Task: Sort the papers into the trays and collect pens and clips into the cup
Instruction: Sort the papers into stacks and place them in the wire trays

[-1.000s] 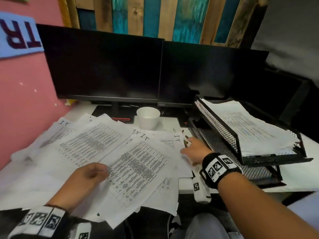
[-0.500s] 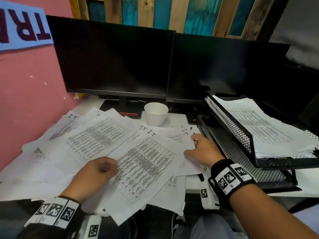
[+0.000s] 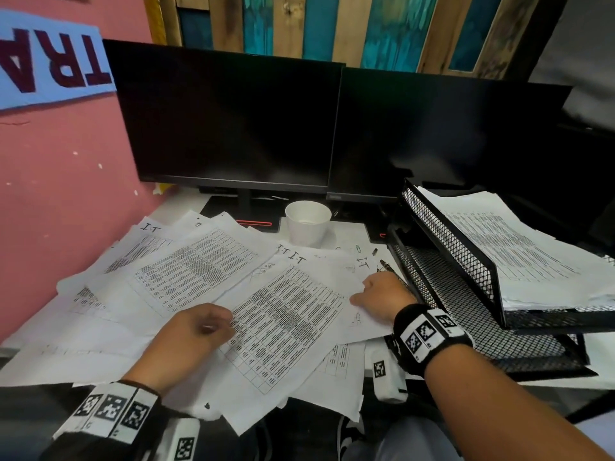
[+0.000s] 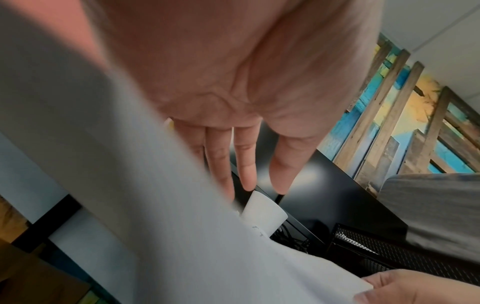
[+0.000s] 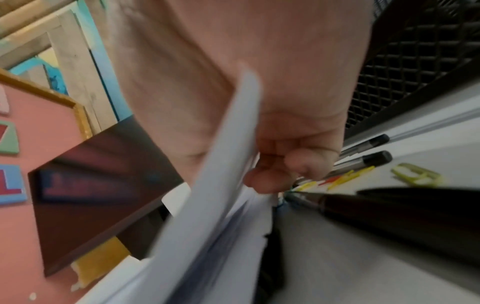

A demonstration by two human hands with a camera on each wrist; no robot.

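Printed sheets lie spread over the white desk. My left hand lies on the left edge of the topmost sheet; its fingers are straight in the left wrist view. My right hand pinches the right edge of a few sheets between thumb and curled fingers. Pens and a green clip lie just beyond it; close up I see pens and coloured clips. The white cup stands behind the papers.
A black mesh tray stack stands at the right: the upper tray holds a pile of papers, the lower tray shows bare mesh. Two dark monitors fill the back. A pink wall bounds the left.
My right hand has drawn back from the pens toward me along the papers' right edge and taken hold of it. The left hand has stayed on the top sheet.
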